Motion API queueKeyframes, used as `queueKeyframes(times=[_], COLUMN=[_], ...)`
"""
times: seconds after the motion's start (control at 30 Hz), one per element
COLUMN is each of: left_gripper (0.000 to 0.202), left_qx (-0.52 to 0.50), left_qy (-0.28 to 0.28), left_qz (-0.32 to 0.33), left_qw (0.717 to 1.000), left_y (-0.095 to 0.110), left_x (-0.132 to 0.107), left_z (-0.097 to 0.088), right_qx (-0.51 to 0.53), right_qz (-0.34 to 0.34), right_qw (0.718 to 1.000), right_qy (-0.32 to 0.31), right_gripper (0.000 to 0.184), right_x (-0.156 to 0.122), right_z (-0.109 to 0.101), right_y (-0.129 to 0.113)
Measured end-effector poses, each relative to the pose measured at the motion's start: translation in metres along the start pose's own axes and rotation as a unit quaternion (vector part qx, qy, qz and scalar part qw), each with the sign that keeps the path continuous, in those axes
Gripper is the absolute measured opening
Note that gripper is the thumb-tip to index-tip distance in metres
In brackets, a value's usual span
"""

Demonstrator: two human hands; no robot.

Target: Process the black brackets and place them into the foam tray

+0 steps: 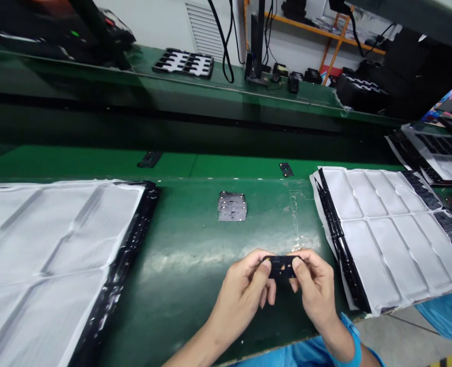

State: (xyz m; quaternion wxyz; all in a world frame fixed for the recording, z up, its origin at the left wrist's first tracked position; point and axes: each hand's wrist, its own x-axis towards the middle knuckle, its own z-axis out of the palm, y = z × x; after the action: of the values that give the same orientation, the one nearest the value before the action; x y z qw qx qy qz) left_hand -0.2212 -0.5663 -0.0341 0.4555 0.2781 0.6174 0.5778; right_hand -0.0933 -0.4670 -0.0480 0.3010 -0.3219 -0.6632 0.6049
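Note:
Between both hands, just above the green table near its front edge, is a small flat black plate (281, 267) with cut-outs and a few tiny light spots. My left hand (248, 285) pinches its left end between thumb and fingers. Its right end is gripped the same way by my right hand (315, 285). Farther back lies a small overlapping pile of grey plates (232, 207). What kind of part the black plate is, I cannot tell.
Stacked trays lined with white sheets flank me, a left stack (57, 234) and a right stack (394, 229). Two dark pieces, one left (150, 159) and one right (286, 169), lie on the green strip behind. A raised shelf holds a white-and-black tray (185, 63) and a monitor stand (255, 51).

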Motion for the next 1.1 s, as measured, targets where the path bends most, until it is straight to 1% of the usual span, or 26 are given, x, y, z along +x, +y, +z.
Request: queueKeyframes(times=[0.13, 0.27, 0.4, 0.5, 0.63, 0.77, 0.93, 1.03, 1.1], left_gripper=[0.034, 0.029, 0.026, 0.031, 0.038, 0.040, 0.039, 0.033, 0.029], left_qx=[-0.016, -0.015, -0.041, -0.058, -0.058, -0.071, -0.086, -0.114, -0.153], left_qy=[-0.012, -0.030, -0.018, -0.004, 0.012, 0.009, -0.006, 0.012, 0.023], left_qz=[0.010, 0.028, 0.013, 0.003, -0.007, -0.021, -0.049, -0.073, -0.092], left_qw=[1.000, 0.999, 0.999, 0.998, 0.998, 0.997, 0.995, 0.991, 0.984], left_y=[0.000, 0.002, 0.002, 0.000, -0.003, -0.005, -0.006, -0.004, -0.002], left_x=[-0.001, -0.003, -0.003, -0.001, 0.001, 0.001, 0.001, 0.002, 0.003], left_z=[0.000, 0.000, 0.000, 0.001, 0.001, -0.001, -0.007, -0.008, -0.008], right_qx=[0.006, -0.005, -0.024, -0.040, -0.043, -0.052, -0.107, -0.135, -0.145], right_qz=[0.017, 0.034, 0.015, -0.003, -0.009, -0.022, -0.076, -0.141, -0.192], right_qw=[1.000, 0.999, 1.000, 0.999, 0.999, 0.998, 0.991, 0.981, 0.970], right_qy=[0.007, 0.005, -0.006, -0.006, -0.005, -0.001, -0.001, -0.018, -0.032], right_gripper=[0.029, 0.031, 0.032, 0.031, 0.030, 0.028, 0.021, 0.020, 0.025], right_x=[0.000, -0.001, -0.003, -0.005, -0.006, -0.006, -0.007, -0.010, -0.012], right_z=[0.000, -0.002, -0.002, 0.000, 0.001, 0.002, 0.000, 0.000, 0.001], right_y=[0.004, 0.008, 0.008, 0.008, 0.009, 0.008, 0.007, 0.004, 0.002])
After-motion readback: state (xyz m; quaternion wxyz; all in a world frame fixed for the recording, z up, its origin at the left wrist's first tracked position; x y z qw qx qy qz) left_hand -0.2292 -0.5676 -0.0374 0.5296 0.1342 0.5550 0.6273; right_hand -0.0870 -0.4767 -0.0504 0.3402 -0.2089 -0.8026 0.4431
